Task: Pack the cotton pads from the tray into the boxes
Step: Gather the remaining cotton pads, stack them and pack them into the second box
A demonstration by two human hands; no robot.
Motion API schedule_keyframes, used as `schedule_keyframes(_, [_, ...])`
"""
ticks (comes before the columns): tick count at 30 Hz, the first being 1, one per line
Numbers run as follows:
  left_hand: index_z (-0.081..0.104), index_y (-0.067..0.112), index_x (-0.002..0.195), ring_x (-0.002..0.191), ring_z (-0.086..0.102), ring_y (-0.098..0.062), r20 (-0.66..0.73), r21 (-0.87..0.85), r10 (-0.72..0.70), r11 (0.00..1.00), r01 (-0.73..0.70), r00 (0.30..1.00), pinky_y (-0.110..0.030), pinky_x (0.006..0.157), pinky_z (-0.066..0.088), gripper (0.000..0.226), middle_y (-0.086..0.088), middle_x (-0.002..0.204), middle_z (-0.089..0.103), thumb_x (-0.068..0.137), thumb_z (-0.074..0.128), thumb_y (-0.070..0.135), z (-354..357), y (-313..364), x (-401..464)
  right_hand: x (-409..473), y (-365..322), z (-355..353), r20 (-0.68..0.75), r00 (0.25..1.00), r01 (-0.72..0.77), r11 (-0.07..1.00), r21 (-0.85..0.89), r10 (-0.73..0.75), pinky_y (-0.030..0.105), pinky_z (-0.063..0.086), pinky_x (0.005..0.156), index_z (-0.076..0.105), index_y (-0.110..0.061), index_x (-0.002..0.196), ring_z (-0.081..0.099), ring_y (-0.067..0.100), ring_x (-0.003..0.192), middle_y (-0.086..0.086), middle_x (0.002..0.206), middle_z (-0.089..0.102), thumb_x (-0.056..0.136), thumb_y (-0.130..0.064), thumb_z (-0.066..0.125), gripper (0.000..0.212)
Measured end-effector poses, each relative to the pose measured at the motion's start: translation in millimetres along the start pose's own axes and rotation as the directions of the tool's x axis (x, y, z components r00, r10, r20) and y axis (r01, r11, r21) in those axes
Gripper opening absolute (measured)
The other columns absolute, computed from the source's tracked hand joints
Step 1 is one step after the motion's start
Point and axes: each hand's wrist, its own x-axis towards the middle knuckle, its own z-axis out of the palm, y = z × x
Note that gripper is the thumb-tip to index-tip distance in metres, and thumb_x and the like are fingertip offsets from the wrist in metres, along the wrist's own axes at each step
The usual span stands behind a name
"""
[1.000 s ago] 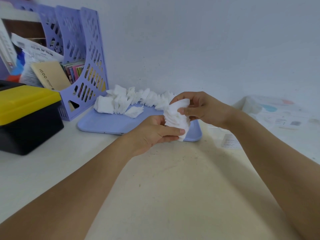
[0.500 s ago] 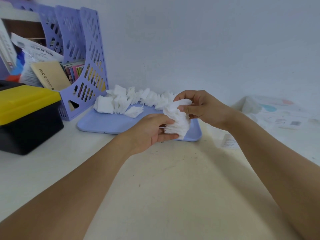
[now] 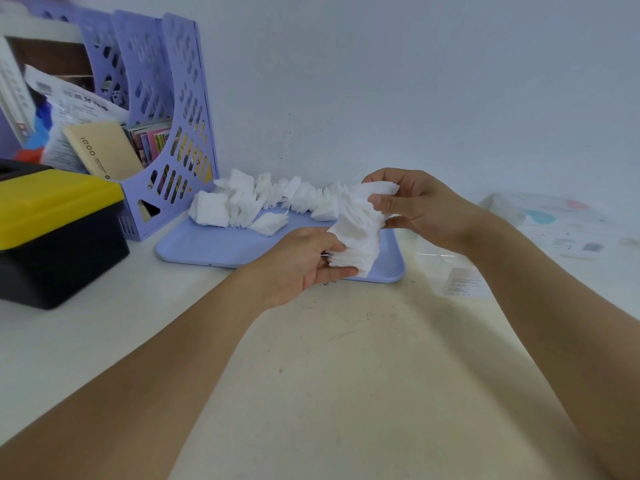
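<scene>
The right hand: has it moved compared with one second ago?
Yes. The right hand has risen slightly away from the tray's near edge, drawing the bunch of cotton pads longer between it and the left hand.

Stack of white square cotton pads point(image 3: 358, 233) held above right end of tray, fanned and bent, lower end gripped by left hand point(image 3: 304, 263), upper end pinched by right hand point(image 3: 415, 206). Loose cotton pads point(image 3: 263, 202) heaped in uneven row along far edge of flat lilac tray point(image 3: 207, 245). Pale printed boxes point(image 3: 540, 213) far right, blurred.
</scene>
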Motion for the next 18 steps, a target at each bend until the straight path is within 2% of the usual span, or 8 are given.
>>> schedule_keyframes(5, [0.06,-0.003,0.13,0.098,0.072,-0.021,0.039,0.067,0.021,0.997,-0.024,0.999,-0.028,0.079,0.061,0.031,-0.016,0.124,0.069,0.103,0.047,0.003,-1.2,-1.4,-0.5,-0.8,-4.9,2.6,0.052,0.999,0.004,0.992,-0.125,0.003,0.025,0.056,0.082,0.06,0.007,0.121,0.066,0.016,0.095,0.011,0.104,0.067,0.1,0.0,0.054,0.022])
schedule_keyframes(9, [0.062,0.0,0.128,0.092,0.074,-0.016,0.053,0.087,0.038,0.995,-0.042,0.998,-0.026,0.078,0.06,0.029,-0.011,0.114,0.073,0.105,0.045,0.007,-1.4,-2.3,0.0,0.5,-1.9,4.2,0.062,0.998,-0.015,0.984,-0.175,0.027,0.02,0.053,0.077,0.062,0.005,0.119,0.066,0.012,0.091,0.01,0.103,0.068,0.1,0.003,0.054,0.021])
schedule_keyframes(15, [0.064,0.003,0.124,0.094,0.073,-0.013,0.072,0.155,0.035,0.987,-0.046,0.997,-0.024,0.078,0.059,0.028,-0.005,0.109,0.076,0.104,0.044,0.005,-1.3,-3.2,-0.7,4.6,8.3,10.0,0.047,0.998,-0.029,0.985,-0.168,0.037,0.028,0.056,0.084,0.065,0.003,0.119,0.067,0.017,0.095,0.012,0.105,0.07,0.1,-0.001,0.057,0.021])
schedule_keyframes(18, [0.066,0.008,0.119,0.096,0.073,-0.013,0.079,0.164,0.042,0.985,-0.055,0.996,-0.023,0.081,0.059,0.026,-0.005,0.11,0.076,0.105,0.044,0.007,-0.5,-3.4,-1.2,6.2,11.1,11.5,0.015,1.0,-0.025,0.985,-0.173,0.028,0.029,0.054,0.082,0.066,0.003,0.117,0.066,0.017,0.094,0.012,0.102,0.07,0.1,-0.001,0.057,0.02])
